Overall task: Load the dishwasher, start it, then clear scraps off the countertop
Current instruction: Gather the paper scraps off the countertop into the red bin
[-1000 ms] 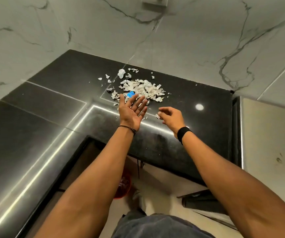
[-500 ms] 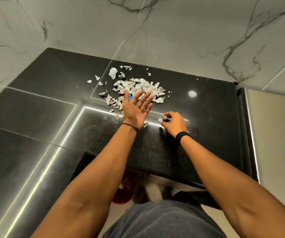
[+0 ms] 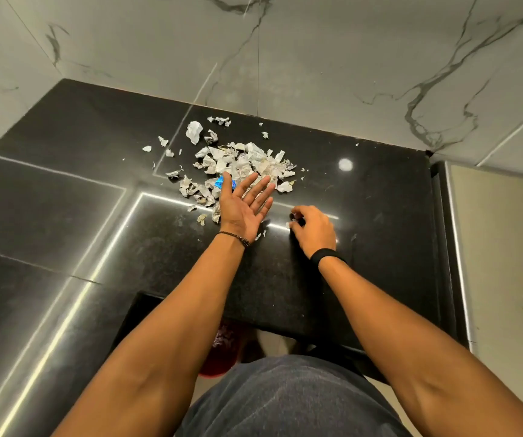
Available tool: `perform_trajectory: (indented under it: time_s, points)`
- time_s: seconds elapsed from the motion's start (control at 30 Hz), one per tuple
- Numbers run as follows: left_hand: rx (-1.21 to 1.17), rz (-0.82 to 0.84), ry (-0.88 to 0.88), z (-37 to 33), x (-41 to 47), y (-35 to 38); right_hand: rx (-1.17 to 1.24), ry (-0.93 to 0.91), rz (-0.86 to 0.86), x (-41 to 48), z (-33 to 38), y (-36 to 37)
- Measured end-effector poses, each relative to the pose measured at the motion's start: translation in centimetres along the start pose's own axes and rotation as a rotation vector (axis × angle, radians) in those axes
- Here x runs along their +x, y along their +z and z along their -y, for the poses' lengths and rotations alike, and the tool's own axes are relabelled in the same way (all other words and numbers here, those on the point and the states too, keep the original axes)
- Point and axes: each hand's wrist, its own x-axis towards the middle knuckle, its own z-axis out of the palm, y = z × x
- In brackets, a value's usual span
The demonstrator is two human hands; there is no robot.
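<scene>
A heap of torn paper scraps [image 3: 247, 162] is spread on the black counter [image 3: 364, 247], toward its back edge, where the marble wall [image 3: 316, 58] rises. Looser bits are scattered to the left of the heap and behind it, and a blue scrap [image 3: 220, 183] lies at its near left side. The left hand [image 3: 244, 209] is held palm up at the near side of the heap, its fingers [image 3: 263, 184] straight and spread, with nothing gripped; the thumb tip is just beside the blue scrap. The right hand [image 3: 313, 230] is set down on the counter to the right of the left hand, apart from the heap, its fingers curled, and a small white scrap [image 3: 288, 224] is pinched at their tips. A thin bracelet [image 3: 235, 237] is worn on the left wrist and a black band [image 3: 326, 255] on the right. Below the counter's front edge part of a red object [image 3: 219, 351] is seen.
</scene>
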Motion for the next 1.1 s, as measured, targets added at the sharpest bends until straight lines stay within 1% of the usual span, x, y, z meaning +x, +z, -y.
perform_trajectory:
  time_s: [0.13, 0.2, 0.27, 0.3, 0.33, 0.4, 0.43, 0.5, 0.57, 0.63, 0.77, 0.83, 0.97, 1.03, 1.1]
  points:
    - [-0.022, -0.016, -0.016, 0.6, 0.3, -0.4, -0.014, -0.015, -0.035, 0.3, -0.2, 0.0]
    - [-0.029, -0.027, -0.021, 1.0, 0.4, -0.6, -0.055, -0.044, -0.024, 0.3, -0.2, 0.0]
    - [-0.036, -0.04, -0.025, 1.4, 0.4, -0.7, -0.027, -0.03, 0.004, 0.4, -0.2, -0.1]
    - [-0.044, -0.046, -0.025, 1.6, 0.5, -0.6, 0.047, 0.007, 0.017, 0.6, -0.1, -0.1]
    - [-0.051, -0.056, -0.022, 1.8, 0.5, -0.6, 0.174, 0.063, 0.028, 0.8, 0.1, -0.2]
    - [-0.061, -0.086, -0.007, 2.1, 0.6, -0.5, 0.495, 0.167, 0.052, 1.1, 1.2, -0.5]
    - [-0.065, -0.1, -0.001, 2.3, 0.7, -0.5, 0.637, 0.186, 0.072, 1.2, 1.9, -0.7]
    - [-0.073, -0.118, 0.0, 2.7, 0.8, -0.4, 0.82, 0.161, 0.143, 1.0, 3.6, -1.1]
    - [-0.094, -0.118, -0.021, 2.9, 0.8, -0.4, 0.9, 0.13, 0.201, 0.7, 5.2, -1.5]
    - [-0.184, -0.093, -0.025, 3.0, 0.9, -0.4, 0.903, 0.103, 0.221, 0.6, 6.1, -1.6]
    - [-0.37, -0.035, -0.005, 2.6, 0.7, -0.9, 0.767, -0.015, 0.231, 0.5, 6.6, -1.4]
    - [-0.394, -0.026, 0.003, 2.6, 0.6, -1.7, 0.767, -0.025, 0.196, 0.4, 6.5, -1.4]
    - [-0.431, 0.001, -0.009, 2.1, -0.1, -2.3, 0.813, 0.012, 0.163, 0.2, 6.7, -1.4]
    - [-0.453, -0.027, 0.008, 1.8, -0.4, -2.4, 0.848, 0.025, 0.109, 0.2, 6.5, -1.0]
    - [-0.468, -0.058, 0.018, 1.5, -0.6, -2.9, 0.779, 0.009, 0.073, 0.2, 6.0, -0.5]
